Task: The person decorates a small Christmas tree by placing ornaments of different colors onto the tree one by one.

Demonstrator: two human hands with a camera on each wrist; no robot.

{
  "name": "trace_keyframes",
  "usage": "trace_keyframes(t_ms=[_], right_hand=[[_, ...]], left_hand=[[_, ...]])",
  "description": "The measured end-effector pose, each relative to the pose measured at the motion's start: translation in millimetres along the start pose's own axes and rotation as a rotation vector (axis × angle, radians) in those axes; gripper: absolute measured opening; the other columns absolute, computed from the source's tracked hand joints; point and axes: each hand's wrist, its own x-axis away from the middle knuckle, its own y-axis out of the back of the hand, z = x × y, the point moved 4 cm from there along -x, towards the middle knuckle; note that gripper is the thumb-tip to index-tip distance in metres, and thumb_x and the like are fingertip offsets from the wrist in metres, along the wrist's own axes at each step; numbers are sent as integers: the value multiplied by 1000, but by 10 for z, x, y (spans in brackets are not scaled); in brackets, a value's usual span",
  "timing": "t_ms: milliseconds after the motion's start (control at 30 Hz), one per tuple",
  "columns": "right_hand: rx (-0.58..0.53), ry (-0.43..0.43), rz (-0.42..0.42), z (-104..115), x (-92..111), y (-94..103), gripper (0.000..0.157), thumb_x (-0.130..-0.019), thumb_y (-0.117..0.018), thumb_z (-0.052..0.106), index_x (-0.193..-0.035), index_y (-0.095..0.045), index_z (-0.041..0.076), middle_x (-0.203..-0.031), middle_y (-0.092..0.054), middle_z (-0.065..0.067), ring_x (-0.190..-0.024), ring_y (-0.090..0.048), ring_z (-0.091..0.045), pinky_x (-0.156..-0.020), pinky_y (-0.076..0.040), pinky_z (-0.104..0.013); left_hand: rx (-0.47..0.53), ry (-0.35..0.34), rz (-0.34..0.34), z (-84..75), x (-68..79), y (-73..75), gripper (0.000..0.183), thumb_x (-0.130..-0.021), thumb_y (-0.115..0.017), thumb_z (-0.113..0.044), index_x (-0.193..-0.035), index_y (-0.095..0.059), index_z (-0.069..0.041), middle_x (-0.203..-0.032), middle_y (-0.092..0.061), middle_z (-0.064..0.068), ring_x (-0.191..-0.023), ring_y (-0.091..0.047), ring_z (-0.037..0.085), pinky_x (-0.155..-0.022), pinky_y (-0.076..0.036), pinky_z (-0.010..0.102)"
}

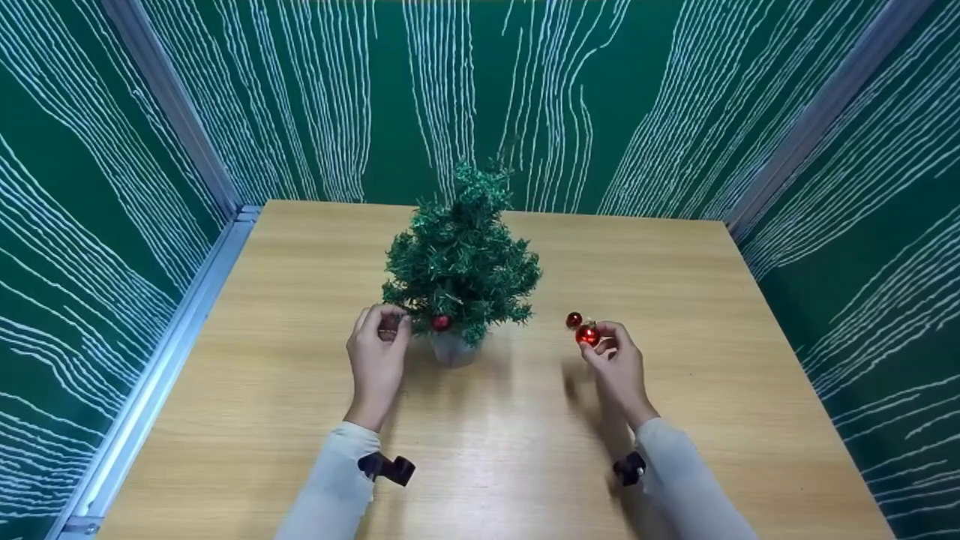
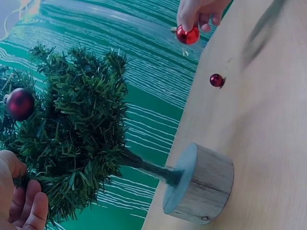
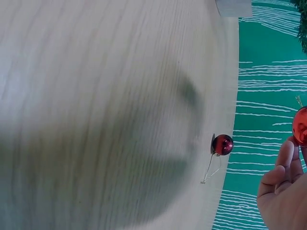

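A small artificial Christmas tree [image 1: 466,259] stands upright on a round wood-look base [image 2: 204,189]. A matte dark red bauble [image 2: 20,104] hangs low on its front. My left hand [image 1: 377,356] is at the tree's lower left, its thumb and fingers curled round the tip of a branch [image 2: 72,184]. Right of the tree, my right hand [image 1: 621,371] pinches a shiny red bauble [image 1: 588,334] above the table, and a gold loop [image 3: 299,101] shows at its top. Another dark red bauble [image 3: 222,144] lies on the table with its string spread out.
The wooden table [image 1: 300,420] has green walls [image 1: 645,67] with white streaks behind it and at both sides. A pale metal rail [image 1: 161,360] runs along the left edge. Dark wrist straps [image 1: 386,468] sit over both sleeves.
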Motion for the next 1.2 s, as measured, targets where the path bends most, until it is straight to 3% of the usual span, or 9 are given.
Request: trace_keyframes(t_ms=[67,367,633,933,1200], right_hand=[[-10,8,-9,-94,-27,-11,33,-85,-72,3,-115,-59,6,-101,-60,-9,-77,-52,-10,-65,-39,-19],[22,55,-22,56,47,-41,34,-82,-73,4,-113,-60,8,-94,-60,-7,-76,-52,-12,-63,-37,-21],[19,61,-17,170,126,-100,35,-82,-73,2,-114,-60,7,-92,-61,-8,-80,-54,-20,-67,-36,-21],[28,108,2,589,364,-81,33,-81,-70,-5,-112,-59,-5,-91,-63,-16,-81,-56,-33,-70,-39,-33],[-5,139,-4,683,440,-88,33,-78,-71,-7,-109,-60,-5,-88,-62,-13,-78,-57,-36,-69,-38,-35]], left_hand=[[-2,-3,-10,-8,-17,1,8,-88,-71,-6,-94,-67,-8,-87,-59,3,-77,-58,13,-67,-52,28],[-18,-12,-24,-21,-91,3,7,-88,-71,-7,-94,-67,-9,-87,-58,3,-74,-56,12,-66,-49,26],[5,-9,-36,-17,-125,19,7,-88,-71,-6,-94,-68,-7,-88,-60,7,-74,-58,16,-68,-53,45],[-5,-10,-33,-5,-150,34,6,-89,-71,-8,-95,-68,-8,-89,-59,3,-75,-57,12,-67,-50,29],[2,1,-28,17,-179,32,6,-89,-70,-7,-95,-68,-8,-88,-59,4,-74,-57,12,-66,-51,28]])
